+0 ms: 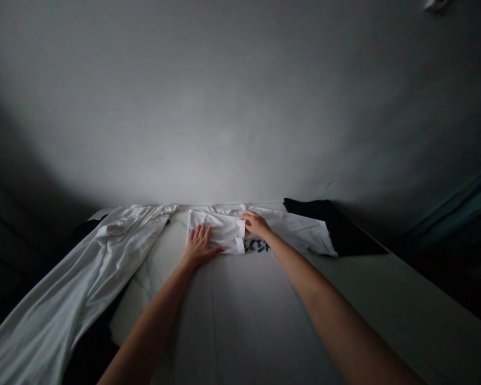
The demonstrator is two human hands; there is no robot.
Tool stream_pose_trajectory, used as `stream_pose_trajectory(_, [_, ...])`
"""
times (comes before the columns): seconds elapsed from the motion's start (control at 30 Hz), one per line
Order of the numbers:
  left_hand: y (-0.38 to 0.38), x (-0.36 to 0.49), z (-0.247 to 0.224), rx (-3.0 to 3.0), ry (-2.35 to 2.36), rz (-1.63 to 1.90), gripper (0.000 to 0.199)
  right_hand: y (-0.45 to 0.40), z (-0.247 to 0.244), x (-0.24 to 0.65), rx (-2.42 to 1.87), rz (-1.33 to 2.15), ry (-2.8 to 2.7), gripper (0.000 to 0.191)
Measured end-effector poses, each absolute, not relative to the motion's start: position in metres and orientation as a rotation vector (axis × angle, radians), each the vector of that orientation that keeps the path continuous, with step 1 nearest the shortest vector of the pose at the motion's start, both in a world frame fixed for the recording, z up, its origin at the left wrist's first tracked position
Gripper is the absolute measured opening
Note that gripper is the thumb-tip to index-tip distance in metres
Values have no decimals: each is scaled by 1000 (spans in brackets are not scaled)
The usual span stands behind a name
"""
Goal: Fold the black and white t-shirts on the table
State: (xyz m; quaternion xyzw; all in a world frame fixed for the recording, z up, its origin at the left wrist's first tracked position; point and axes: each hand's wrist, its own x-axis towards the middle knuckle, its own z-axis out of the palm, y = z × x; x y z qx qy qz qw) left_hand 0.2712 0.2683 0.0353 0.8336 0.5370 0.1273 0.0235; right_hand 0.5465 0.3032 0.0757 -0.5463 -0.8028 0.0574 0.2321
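A white shirt with dark lettering lies spread on the table, its collar toward the wall. Its left sleeve side is folded inward over the chest, and the right sleeve extends out to the right. My left hand lies on the folded part with its fingers spread. At the folded sleeve's hem, my right hand has its fingers pinched on the white cloth, just above the lettering.
Another white garment is draped loosely over the left side of the table, with dark cloth beneath it. A black folded garment lies at the back right, partly under the shirt's sleeve. A grey wall stands behind.
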Motion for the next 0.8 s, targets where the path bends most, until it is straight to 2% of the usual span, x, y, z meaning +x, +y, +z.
stream_pose_trajectory(0.3, [269, 269, 31, 2592, 1627, 441, 95, 325, 70, 554, -1304, 147, -2304, 42])
stream_pose_trajectory(0.47, [269, 270, 33, 2578, 1651, 399, 97, 330, 68, 565, -1259, 173, -2331, 37])
stream_pose_trajectory(0.6, [270, 269, 31, 2604, 1651, 442, 94, 326, 72, 567, -1351, 123, -2348, 34])
stream_pose_trajectory(0.8, [272, 268, 26, 2604, 1657, 444, 95, 320, 84, 551, -1590, 45, -2387, 38])
